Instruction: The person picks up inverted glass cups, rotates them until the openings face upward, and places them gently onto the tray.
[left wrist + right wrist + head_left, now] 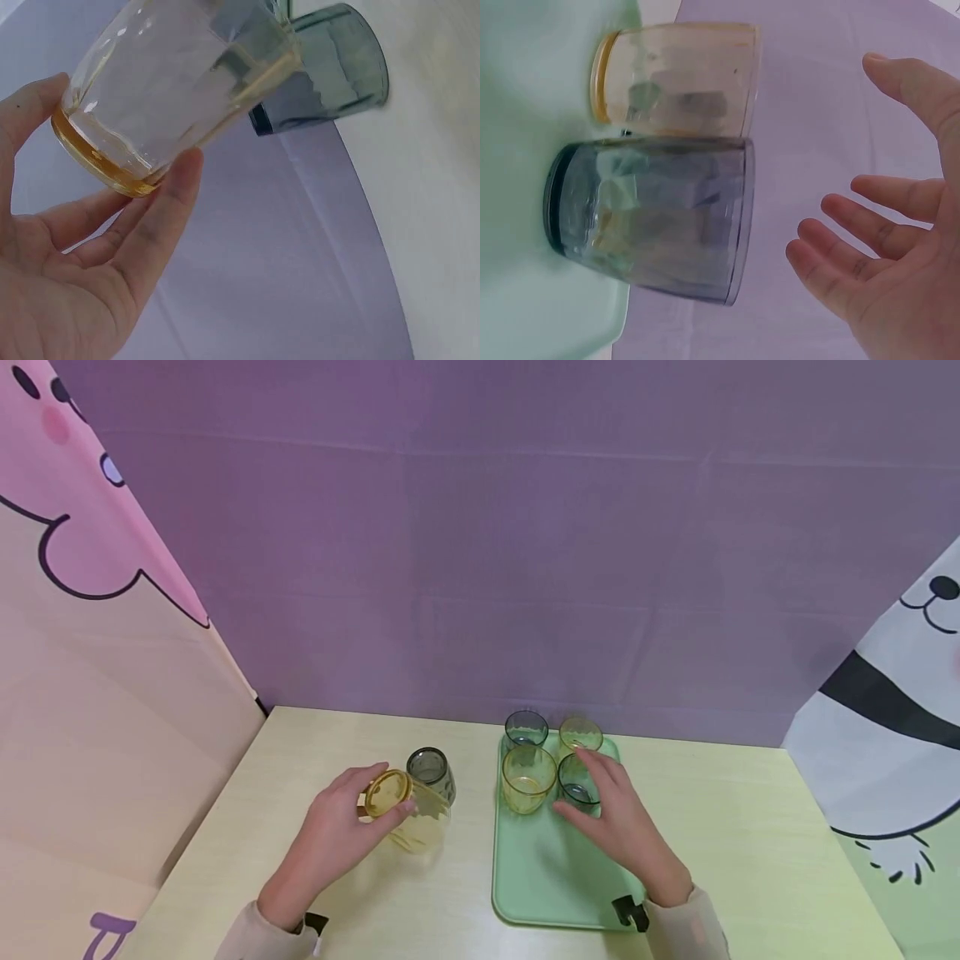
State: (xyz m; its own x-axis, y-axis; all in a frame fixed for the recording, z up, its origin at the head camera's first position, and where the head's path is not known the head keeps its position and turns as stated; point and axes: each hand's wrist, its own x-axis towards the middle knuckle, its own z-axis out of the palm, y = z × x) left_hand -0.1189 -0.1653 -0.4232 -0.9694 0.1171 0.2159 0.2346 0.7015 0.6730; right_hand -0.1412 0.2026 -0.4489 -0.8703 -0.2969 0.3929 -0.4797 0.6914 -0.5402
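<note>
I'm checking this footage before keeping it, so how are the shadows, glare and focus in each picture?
Head view: soft shadows on the table and the green tray; left wrist view: small bright glints on the yellow glass in the left hand; right wrist view: the tray looks soft and hazy, the right hand clearer.

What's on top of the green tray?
Four: a front yellow glass, a front dark glass, a back dark glass and a back yellow glass. The right hand hides part of the green tray; I can't see what's behind it.
</note>
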